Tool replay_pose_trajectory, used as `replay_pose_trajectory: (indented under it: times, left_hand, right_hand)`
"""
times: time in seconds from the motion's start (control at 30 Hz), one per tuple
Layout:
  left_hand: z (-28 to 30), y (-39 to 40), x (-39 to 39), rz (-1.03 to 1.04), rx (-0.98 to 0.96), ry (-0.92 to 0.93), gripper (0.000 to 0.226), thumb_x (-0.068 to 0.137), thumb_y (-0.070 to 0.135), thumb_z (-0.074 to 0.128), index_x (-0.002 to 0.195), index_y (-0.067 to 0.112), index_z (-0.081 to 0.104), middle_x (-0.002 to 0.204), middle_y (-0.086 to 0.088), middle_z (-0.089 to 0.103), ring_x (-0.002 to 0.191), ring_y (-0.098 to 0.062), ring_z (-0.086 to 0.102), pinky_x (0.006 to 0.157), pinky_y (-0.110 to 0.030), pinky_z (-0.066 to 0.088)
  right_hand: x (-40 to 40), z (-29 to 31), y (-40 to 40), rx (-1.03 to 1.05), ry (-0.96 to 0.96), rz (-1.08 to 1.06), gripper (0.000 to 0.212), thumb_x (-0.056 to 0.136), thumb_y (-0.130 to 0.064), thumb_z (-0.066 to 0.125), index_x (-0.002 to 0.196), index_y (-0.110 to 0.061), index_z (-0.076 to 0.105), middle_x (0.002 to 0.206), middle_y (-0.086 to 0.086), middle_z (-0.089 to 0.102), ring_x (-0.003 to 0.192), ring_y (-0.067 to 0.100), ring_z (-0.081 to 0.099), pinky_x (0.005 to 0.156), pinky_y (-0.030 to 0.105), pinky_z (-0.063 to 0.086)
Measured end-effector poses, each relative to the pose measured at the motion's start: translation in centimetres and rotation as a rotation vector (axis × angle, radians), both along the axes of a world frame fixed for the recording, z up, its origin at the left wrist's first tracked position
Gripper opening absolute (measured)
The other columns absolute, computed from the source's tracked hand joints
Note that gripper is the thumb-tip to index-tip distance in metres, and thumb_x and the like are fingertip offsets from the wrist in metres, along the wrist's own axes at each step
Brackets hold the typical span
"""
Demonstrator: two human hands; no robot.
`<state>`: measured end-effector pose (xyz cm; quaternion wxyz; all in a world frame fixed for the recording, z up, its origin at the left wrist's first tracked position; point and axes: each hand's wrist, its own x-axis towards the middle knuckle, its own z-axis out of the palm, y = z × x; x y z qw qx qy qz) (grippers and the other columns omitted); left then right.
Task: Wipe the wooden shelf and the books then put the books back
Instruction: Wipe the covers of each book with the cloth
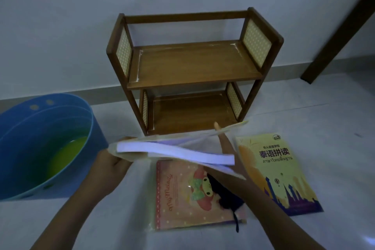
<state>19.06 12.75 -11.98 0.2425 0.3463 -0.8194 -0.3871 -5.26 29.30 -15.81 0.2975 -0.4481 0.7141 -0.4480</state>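
Observation:
A small two-tier wooden shelf (190,67) stands on the floor against the wall, both tiers bare. In front of it I hold an open, floppy book (174,151) in the air. My left hand (113,161) grips its left edge. My right hand (225,144) is under its raised cover, fingers pointing up toward the shelf. A pink notebook (178,195) lies flat on the floor below the held book, with a dark cloth-like thing (225,195) on it. A yellow and purple language book (278,172) lies flat to the right.
A blue plastic bucket (36,128) with yellow-green liquid in its bottom stands on the floor at the left, close to my left hand. A dark wooden door frame (341,32) slants down at the far right. The floor is pale tile.

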Motion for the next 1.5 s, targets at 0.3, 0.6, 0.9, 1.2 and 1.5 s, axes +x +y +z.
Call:
replay_pose_trajectory:
  times: [0.3, 0.6, 0.9, 1.2, 1.5]
  left_hand:
    - [-1.9, -0.1, -2.1, 0.139, 0.456, 0.144, 0.009, 0.088, 0.019, 0.059, 0.093, 0.023, 0.066, 0.089, 0.022, 0.073, 0.094, -0.008, 0.069, 0.073, -0.020, 0.058]
    - [-2.0, 1.5, -4.5, 0.339, 0.149, 0.055, 0.012, 0.089, 0.012, 0.062, 0.100, 0.011, 0.057, 0.083, 0.019, 0.057, 0.074, 0.008, 0.053, 0.059, -0.002, 0.043]
    - [3.2, 4.3, -15.2, 0.012, 0.345, 0.043, 0.028, 0.089, 0.031, 0.065, 0.114, 0.025, 0.053, 0.103, 0.015, 0.064, 0.089, -0.001, 0.064, 0.061, -0.012, 0.052]
    - [-3.4, 11.7, -27.8, -0.169, 0.754, -0.307, 0.004, 0.095, 0.016, 0.050, 0.097, 0.017, 0.047, 0.088, 0.000, 0.057, 0.080, -0.017, 0.058, 0.067, -0.030, 0.053]
    - [-9.5, 14.3, -29.4, -0.109, 1.040, -0.384, 0.043, 0.077, 0.037, 0.057, 0.112, 0.013, 0.061, 0.104, -0.007, 0.070, 0.094, -0.025, 0.068, 0.092, -0.044, 0.054]
  right_hand:
    - [-2.5, 0.3, -2.6, 0.083, -0.001, -0.067, 0.024, 0.089, -0.007, 0.062, 0.108, -0.022, 0.060, 0.107, 0.000, 0.069, 0.102, 0.012, 0.064, 0.092, 0.040, 0.053]
    - [-1.6, 0.2, -3.6, -0.024, -0.097, -0.203, 0.021, 0.093, -0.007, 0.054, 0.104, -0.024, 0.059, 0.098, -0.008, 0.066, 0.087, -0.004, 0.062, 0.074, 0.016, 0.054]
    - [-7.9, 5.8, 4.6, -0.150, 0.048, -0.644, 0.026, 0.098, -0.021, 0.047, 0.121, -0.029, 0.053, 0.106, -0.009, 0.063, 0.091, 0.007, 0.062, 0.071, 0.029, 0.053]
    - [-18.9, -3.1, 11.1, 0.466, 0.163, -0.675, 0.033, 0.097, -0.010, 0.039, 0.124, -0.014, 0.056, 0.121, 0.013, 0.063, 0.091, 0.021, 0.053, 0.077, 0.026, 0.037]
    - [-21.3, -8.3, 12.3, 0.670, 0.198, -0.566, 0.037, 0.095, -0.009, 0.038, 0.129, -0.014, 0.052, 0.119, 0.015, 0.061, 0.099, 0.031, 0.058, 0.082, 0.027, 0.040]
